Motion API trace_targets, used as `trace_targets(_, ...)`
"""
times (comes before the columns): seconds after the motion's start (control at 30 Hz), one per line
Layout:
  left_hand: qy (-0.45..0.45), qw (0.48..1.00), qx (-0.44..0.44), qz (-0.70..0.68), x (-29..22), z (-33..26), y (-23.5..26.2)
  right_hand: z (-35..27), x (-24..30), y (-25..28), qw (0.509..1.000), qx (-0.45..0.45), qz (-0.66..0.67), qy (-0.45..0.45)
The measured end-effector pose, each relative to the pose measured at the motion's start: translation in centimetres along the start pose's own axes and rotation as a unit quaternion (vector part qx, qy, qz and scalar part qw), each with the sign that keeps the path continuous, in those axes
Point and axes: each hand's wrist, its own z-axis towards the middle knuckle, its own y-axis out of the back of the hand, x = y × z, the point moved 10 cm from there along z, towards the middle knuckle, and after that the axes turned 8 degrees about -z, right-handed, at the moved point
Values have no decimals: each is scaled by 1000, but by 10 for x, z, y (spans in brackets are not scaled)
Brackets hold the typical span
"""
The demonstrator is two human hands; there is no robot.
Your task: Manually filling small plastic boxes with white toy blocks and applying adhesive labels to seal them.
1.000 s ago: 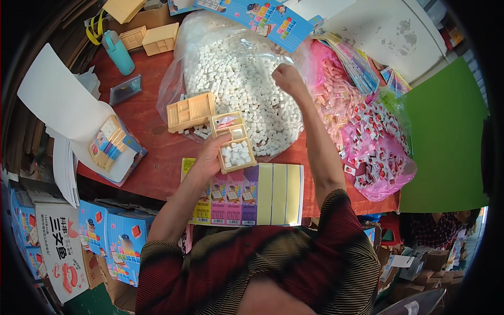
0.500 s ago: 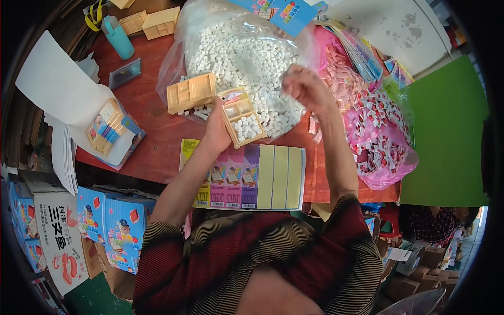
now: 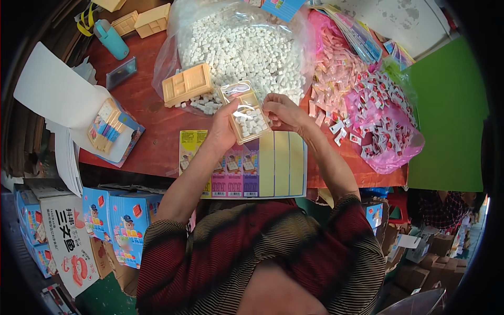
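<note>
My left hand (image 3: 224, 127) is closed on a beige compartment tray (image 3: 241, 139), tilted over the front of a clear bag (image 3: 163, 60). Small white cubes (image 3: 251, 122) fill the tray's near compartment. Something pink and white shows in its far one. Glossy reflections lie across the top, like a clear cover. At the tray's right edge my right hand (image 3: 286, 113) has its fingers curled together; what they pinch is hidden. Beside my left hand, a second beige tray (image 3: 186, 85) rests against the bag. The bag holds a heap of white cubes (image 3: 236, 47).
Pink sachets (image 3: 336, 68) and a pink bag (image 3: 391, 165) of red-and-white sachets lie to the right. A printed card sheet (image 3: 281, 165) is at the front edge. On the left stand an opened display box (image 3: 128, 149) and a turquoise bottle (image 3: 111, 41).
My right hand has come down and left from above the white cubes to the tray's right edge. Glossy, cover-like reflections now show over the tray. Loose red-and-white sachets are spread beside their bag.
</note>
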Motion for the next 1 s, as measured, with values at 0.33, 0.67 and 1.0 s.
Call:
trace_targets(0.33, 33, 999, -4, -20, 14, -14, 0, -19, 14, 18, 981, -133, -51, 132)
trace_targets(0.67, 34, 999, 32, 6, 17, -25, -18, -35, 39, 18, 936, -217, -41, 275)
trace_targets(1.0, 47, 997, 51, 23, 21, -26, -17, -33, 16, 12, 972, -182, 19, 145)
